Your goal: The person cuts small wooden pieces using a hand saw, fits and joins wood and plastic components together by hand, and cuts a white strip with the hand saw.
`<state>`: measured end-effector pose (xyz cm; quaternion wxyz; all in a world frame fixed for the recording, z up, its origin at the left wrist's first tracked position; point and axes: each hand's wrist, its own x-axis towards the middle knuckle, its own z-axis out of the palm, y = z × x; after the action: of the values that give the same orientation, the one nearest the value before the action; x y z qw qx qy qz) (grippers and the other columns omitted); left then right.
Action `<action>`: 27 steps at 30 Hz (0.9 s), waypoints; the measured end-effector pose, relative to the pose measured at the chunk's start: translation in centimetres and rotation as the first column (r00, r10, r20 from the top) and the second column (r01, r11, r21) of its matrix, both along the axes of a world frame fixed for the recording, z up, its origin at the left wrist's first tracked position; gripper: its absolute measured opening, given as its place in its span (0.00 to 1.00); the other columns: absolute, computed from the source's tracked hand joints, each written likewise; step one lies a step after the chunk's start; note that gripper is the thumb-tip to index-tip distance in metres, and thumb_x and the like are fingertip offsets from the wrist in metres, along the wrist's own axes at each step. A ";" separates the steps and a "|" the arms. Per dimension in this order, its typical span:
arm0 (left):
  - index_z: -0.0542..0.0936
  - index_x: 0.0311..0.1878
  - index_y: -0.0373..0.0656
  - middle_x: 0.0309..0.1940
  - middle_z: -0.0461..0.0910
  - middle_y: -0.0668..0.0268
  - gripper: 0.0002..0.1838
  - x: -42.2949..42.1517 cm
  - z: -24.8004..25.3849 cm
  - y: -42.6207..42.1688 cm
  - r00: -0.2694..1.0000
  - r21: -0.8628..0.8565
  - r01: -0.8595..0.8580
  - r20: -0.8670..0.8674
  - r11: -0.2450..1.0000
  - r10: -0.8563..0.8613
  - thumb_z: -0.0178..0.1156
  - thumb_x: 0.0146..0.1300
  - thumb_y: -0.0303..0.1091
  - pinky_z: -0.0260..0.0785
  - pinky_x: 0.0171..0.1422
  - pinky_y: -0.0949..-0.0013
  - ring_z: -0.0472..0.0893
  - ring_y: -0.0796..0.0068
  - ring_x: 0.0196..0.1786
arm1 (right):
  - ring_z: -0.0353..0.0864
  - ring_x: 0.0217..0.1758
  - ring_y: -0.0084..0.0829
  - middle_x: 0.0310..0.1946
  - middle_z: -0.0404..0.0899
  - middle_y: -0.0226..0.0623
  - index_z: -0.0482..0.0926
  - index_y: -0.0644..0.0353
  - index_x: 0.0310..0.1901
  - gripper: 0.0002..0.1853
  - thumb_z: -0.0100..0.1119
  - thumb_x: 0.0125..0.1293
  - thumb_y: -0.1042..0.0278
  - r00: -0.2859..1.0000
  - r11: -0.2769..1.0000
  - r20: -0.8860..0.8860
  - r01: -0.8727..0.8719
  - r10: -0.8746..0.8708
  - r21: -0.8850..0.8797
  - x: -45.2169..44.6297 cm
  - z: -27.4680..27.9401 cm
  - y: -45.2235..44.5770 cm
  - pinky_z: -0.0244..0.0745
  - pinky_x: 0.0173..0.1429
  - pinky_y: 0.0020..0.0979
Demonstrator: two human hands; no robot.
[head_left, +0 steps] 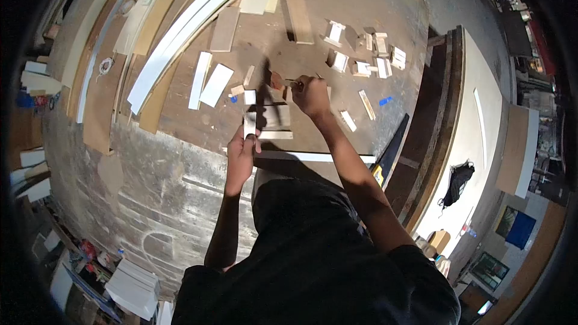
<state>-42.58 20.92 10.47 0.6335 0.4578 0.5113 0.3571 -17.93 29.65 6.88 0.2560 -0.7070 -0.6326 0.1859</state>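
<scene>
My left hand (242, 155) is closed around a small pale wood block (250, 124), held upright near the table's front edge. To its right and farther forward, my right hand (311, 97) is closed on a thin tool whose kind I cannot make out. A reddish-brown piece (276, 80) shows at the left of that hand; whether it belongs to the tool I cannot tell. A dark shadow falls between the hands. Beneath them lie flat wood pieces (277, 115), and a long white-edged strip (319, 157) lies in front of me.
Several small wood assemblies (339, 61) sit at the right of the worktable (337, 0). Long boards (174, 33) lie at the left. A handsaw (394, 147) with a yellow handle rests at the right edge. A black cloth-like item (459, 183) lies on a pale panel (481, 114).
</scene>
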 end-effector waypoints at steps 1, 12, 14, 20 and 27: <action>0.77 0.50 0.40 0.26 0.74 0.69 0.08 0.3 -1.1 1.0 1.000 -0.003 -0.010 0.003 1.000 0.010 0.52 0.77 0.34 0.63 0.38 0.78 0.72 0.83 0.31 | 0.87 0.33 0.56 0.30 0.84 0.58 0.86 0.65 0.31 0.08 0.65 0.61 0.68 1.000 1.000 0.003 -0.010 0.010 -0.003 -0.2 -0.6 0.6 0.82 0.41 0.49; 0.66 0.62 0.35 0.47 0.80 0.47 0.46 6.7 -10.9 13.6 0.839 0.439 0.259 -0.543 0.860 0.025 0.85 0.45 0.41 0.78 0.52 0.54 0.83 0.51 0.50 | 0.86 0.32 0.56 0.29 0.85 0.55 0.82 0.64 0.30 0.07 0.63 0.61 0.70 0.973 0.977 0.092 -0.207 0.211 -0.054 -0.6 -3.6 3.6 0.83 0.41 0.49; 0.66 0.63 0.30 0.49 0.82 0.41 0.50 7.1 -10.6 14.5 0.845 0.471 0.316 -0.535 0.823 -0.018 0.83 0.45 0.49 0.77 0.55 0.48 0.83 0.37 0.51 | 0.86 0.33 0.56 0.30 0.84 0.57 0.81 0.65 0.30 0.07 0.63 0.61 0.70 0.971 0.973 0.104 -0.207 0.217 -0.097 -0.9 -3.0 3.6 0.83 0.41 0.50; 0.68 0.60 0.31 0.49 0.82 0.39 0.41 8.0 -11.9 15.1 0.905 0.337 0.212 -0.422 0.917 -0.054 0.81 0.49 0.38 0.76 0.56 0.46 0.82 0.34 0.54 | 0.86 0.32 0.56 0.29 0.84 0.57 0.82 0.66 0.33 0.07 0.63 0.61 0.71 0.975 0.972 0.066 -0.203 0.212 -0.117 -1.7 -3.7 3.6 0.82 0.40 0.50; 0.67 0.59 0.31 0.44 0.83 0.41 0.38 8.8 -13.9 14.8 0.932 0.379 0.122 -0.362 0.917 0.026 0.78 0.53 0.38 0.77 0.51 0.45 0.83 0.34 0.51 | 0.86 0.25 0.51 0.22 0.84 0.53 0.85 0.69 0.32 0.05 0.64 0.61 0.76 0.994 0.995 -0.059 -0.096 0.097 0.012 -0.9 -4.4 4.2 0.82 0.32 0.43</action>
<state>-33.81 35.74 -3.47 0.4324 0.6462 0.5243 0.3473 -18.84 33.86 2.48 0.2688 -0.6684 -0.6590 0.2162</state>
